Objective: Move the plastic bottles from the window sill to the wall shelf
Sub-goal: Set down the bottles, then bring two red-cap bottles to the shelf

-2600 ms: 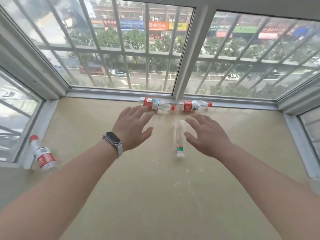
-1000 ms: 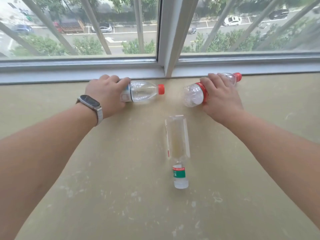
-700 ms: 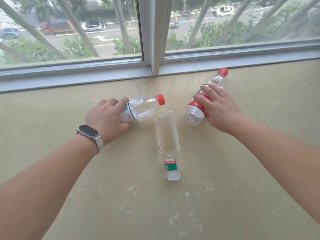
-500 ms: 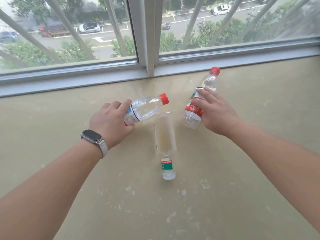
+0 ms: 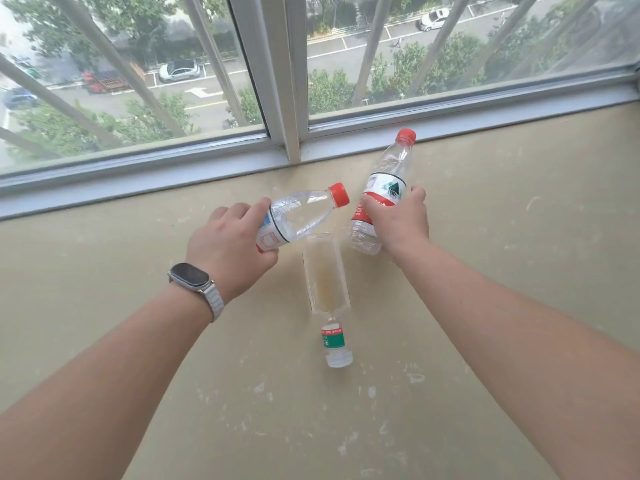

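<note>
My left hand (image 5: 230,252), with a watch on its wrist, grips the base of a clear red-capped bottle (image 5: 301,213) that tilts up to the right above the beige window sill (image 5: 104,289). My right hand (image 5: 398,221) holds a second red-capped bottle (image 5: 386,180) around its red and white label, neck pointing up toward the window. Between my hands a third clear bottle (image 5: 327,289) with a green label lies flat on the sill, its cap toward me. The wall shelf is out of view.
The grey window frame (image 5: 207,168) with its vertical mullion (image 5: 287,81) runs along the far edge of the sill. Slanted bars stand outside the glass, with a street below. White paint flecks dot the sill.
Both hands closed on the two red-capped bottles by the window, pulled them back toward me and lifted them off the sill. The green-label bottle stayed where it lay.
</note>
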`<act>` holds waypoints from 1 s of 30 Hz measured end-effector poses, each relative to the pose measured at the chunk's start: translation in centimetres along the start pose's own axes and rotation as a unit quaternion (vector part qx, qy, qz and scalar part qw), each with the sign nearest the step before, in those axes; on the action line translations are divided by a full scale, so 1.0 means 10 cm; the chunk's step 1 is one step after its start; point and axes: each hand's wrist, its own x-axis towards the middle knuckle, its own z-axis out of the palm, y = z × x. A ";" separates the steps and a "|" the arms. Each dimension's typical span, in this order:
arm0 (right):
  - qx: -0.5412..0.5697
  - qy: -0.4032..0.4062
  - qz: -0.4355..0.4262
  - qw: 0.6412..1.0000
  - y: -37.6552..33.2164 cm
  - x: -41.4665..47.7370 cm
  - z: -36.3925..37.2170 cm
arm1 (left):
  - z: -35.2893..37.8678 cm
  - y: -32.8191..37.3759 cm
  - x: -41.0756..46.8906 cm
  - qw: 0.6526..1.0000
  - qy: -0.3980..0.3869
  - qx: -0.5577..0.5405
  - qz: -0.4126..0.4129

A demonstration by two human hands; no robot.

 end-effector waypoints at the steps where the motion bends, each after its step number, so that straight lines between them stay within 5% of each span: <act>1: 0.013 -0.002 0.005 1.000 -0.01 -0.01 0.01 | -0.01 0.01 -0.02 1.000 0.005 -0.001 0.005; 21: 0.243 -0.072 -0.114 0.961 -0.22 -1.12 -0.80 | -0.97 0.29 -0.78 0.991 0.031 -0.119 -0.058; 30: 0.257 -0.098 -0.203 0.940 -0.37 -2.19 -1.51 | -1.72 0.66 -1.61 0.965 0.082 -0.237 -0.081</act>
